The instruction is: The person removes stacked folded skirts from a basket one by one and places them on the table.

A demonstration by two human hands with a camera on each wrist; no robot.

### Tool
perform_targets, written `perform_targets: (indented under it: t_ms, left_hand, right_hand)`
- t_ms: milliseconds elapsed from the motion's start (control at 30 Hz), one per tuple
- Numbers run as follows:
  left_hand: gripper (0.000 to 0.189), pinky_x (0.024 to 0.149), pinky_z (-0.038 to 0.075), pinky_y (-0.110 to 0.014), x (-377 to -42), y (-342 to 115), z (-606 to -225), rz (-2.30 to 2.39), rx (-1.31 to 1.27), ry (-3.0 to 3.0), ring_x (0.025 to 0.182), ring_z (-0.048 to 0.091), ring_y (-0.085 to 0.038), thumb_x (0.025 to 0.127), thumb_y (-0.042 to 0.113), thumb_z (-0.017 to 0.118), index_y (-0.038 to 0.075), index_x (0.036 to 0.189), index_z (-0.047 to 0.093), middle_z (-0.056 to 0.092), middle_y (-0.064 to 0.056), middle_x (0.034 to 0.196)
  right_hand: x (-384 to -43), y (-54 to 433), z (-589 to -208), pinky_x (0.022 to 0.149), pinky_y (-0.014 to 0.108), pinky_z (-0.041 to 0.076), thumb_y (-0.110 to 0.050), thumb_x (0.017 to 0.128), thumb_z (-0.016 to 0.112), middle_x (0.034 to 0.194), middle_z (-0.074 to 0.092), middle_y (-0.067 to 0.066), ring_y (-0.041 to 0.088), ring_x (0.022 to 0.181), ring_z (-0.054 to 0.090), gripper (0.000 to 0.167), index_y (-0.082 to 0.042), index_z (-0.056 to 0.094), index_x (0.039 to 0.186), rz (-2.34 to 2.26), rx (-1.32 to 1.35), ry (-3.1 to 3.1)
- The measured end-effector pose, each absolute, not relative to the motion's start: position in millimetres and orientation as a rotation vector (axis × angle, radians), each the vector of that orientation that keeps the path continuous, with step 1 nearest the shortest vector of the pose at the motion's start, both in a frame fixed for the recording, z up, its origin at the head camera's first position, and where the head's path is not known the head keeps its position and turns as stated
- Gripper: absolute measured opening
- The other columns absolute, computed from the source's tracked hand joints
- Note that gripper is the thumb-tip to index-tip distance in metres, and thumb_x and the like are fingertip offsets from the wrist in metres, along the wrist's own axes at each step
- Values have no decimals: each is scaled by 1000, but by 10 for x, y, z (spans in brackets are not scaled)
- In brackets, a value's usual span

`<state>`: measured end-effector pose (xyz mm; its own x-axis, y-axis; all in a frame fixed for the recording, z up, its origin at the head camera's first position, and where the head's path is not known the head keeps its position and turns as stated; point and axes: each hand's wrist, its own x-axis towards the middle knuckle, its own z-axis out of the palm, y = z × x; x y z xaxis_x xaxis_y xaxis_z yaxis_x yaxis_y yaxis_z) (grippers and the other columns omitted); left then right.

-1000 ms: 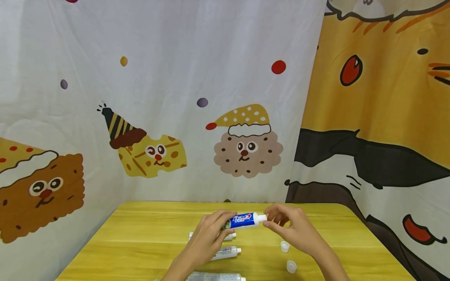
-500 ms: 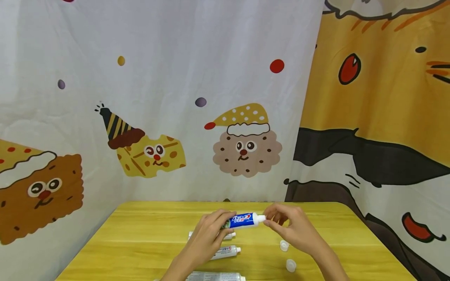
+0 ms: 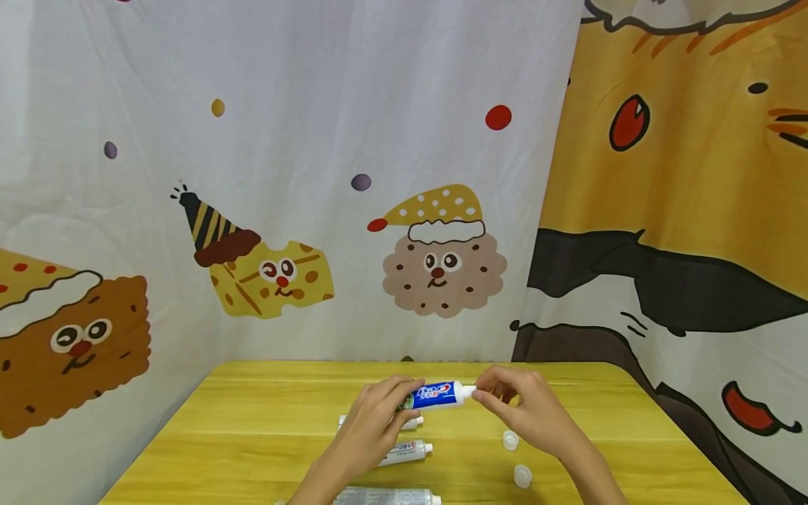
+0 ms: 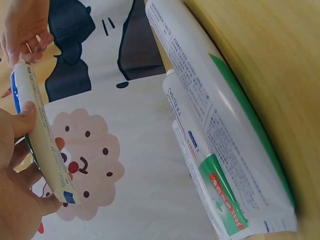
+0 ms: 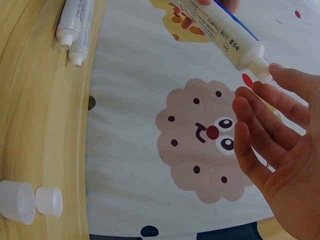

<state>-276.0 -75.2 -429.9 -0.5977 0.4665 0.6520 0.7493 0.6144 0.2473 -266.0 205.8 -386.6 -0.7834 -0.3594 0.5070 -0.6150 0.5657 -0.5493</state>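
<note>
My left hand [image 3: 376,414] grips a blue-and-white toothpaste tube [image 3: 435,395] in the air above the table, its narrow white end pointing right. In the right wrist view, the thumb and fingertip of my right hand [image 5: 280,130] pinch the tube's white end [image 5: 260,68]; whether a cap or the bare nozzle lies there is hard to tell. The right hand's other fingers are loosely bent. The left wrist view shows the tube's pale back [image 4: 42,125] between the left thumb and fingers. Two white caps [image 3: 510,440] lie on the table below the right hand.
Several other toothpaste tubes [image 3: 407,452] lie on the yellow wooden table [image 3: 252,421], partly hidden by the left arm. Their nozzles point right. The nearest tube [image 3: 388,496] is cut off by the frame's bottom. A cartoon-printed curtain [image 3: 303,140] hangs behind the table.
Both hands stay almost in place on the tube. The right fingertips have shifted very slightly at its white end. The view has moved a little.
</note>
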Motion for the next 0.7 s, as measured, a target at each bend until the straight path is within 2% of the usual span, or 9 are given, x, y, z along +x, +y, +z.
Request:
perform_targets:
  t_ms: [167, 300, 533, 700]
  left_hand:
    - [42, 91, 56, -38, -2760, -756, -4305, -696, -955, -2296, 111, 67, -6, 96, 25, 72, 20, 137, 65, 68, 10, 128]
    - [42, 91, 55, -38, -2766, -756, -4310, -687, -958, -2283, 112, 67, -6, 96, 25, 73, 20, 137, 65, 68, 10, 128]
    - [43, 90, 55, -38, -2776, -752, -4323, -665, -957, -2271, 111, 67, -7, 95, 25, 73, 20, 137, 65, 68, 10, 128]
    - [43, 90, 55, -37, -2766, -749, -4319, -668, -954, -2278, 111, 67, -7, 96, 24, 73, 20, 137, 65, 68, 10, 128]
  right_hand:
    - [-2657, 2056, -3866, 63, 23, 56, -25, 97, 73, 83, 70, -15, 0, 69, 60, 1, -24, 72, 98, 1059, 792, -2459]
    - [-2656, 2061, -3865, 62, 23, 56, -27, 95, 76, 84, 70, -14, 0, 69, 61, 10, -21, 72, 102, 1066, 804, -2449]
    - [-2666, 2075, -3869, 60, 23, 55, -14, 92, 78, 82, 72, -7, 0, 68, 60, 14, -20, 71, 103, 1065, 870, -2424]
    - [-2667, 2073, -3865, 60, 23, 55, -17, 94, 77, 81, 71, -12, 0, 67, 60, 10, -22, 71, 100, 1057, 869, -2425]
